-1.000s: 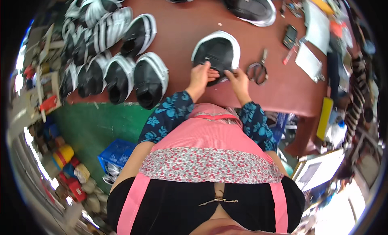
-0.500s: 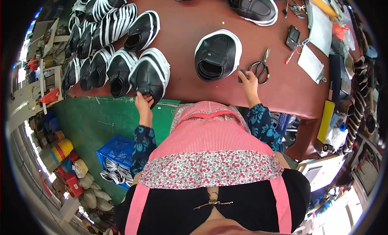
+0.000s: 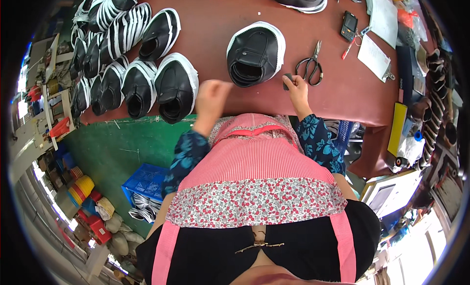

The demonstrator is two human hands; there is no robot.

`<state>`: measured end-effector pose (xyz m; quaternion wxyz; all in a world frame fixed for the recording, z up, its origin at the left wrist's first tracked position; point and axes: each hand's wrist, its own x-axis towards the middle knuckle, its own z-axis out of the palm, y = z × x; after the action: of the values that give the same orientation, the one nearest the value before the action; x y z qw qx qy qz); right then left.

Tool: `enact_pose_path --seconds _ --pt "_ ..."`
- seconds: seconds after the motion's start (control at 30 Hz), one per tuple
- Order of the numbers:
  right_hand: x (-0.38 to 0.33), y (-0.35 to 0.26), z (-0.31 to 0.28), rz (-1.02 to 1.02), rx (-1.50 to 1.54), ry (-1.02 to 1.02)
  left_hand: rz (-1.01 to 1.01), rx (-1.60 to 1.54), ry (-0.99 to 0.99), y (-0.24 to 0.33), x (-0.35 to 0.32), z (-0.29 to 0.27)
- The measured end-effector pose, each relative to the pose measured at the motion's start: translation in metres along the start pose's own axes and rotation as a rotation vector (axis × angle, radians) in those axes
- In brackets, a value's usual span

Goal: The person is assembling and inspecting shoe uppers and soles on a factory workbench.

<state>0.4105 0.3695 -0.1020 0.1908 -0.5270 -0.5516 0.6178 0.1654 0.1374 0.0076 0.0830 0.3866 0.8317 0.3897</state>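
Presumably light and pliant, one black shoe [image 3: 255, 53] sits upper centre of the frame, best held by its collar (left hand [image 3: 211, 97] blurred, finger state unclear), right hand [image 3: 296, 87] pinching a small dark piece [image 3: 287, 82].

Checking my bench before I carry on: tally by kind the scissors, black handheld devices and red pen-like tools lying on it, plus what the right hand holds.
Scissors: 1
Black handheld device: 1
Red pen-like tool: 1
Small dark piece in the right hand: 1
Total: 4
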Motion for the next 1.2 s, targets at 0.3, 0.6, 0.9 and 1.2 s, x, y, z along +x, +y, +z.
enact_pose_path --seconds 0.3,0.6,0.9,1.2 --pt "-0.034 0.022 -0.014 0.113 -0.011 -0.011 -0.155 -0.404 -0.177 0.031 0.039 0.016" --pt "-0.021 0.022 -0.009 0.108 -0.023 -0.026 -0.868 -1.372 0.017 -0.012 0.036 -0.06" --pt "0.023 0.001 0.017 0.158 0.104 -0.111 -0.052 -0.104 -0.063 0.067 -0.038 -0.076" --pt "0.034 -0.015 0.025 0.172 0.134 -0.08 -0.087 0.756 -0.248 -0.078 -0.094 -0.139"
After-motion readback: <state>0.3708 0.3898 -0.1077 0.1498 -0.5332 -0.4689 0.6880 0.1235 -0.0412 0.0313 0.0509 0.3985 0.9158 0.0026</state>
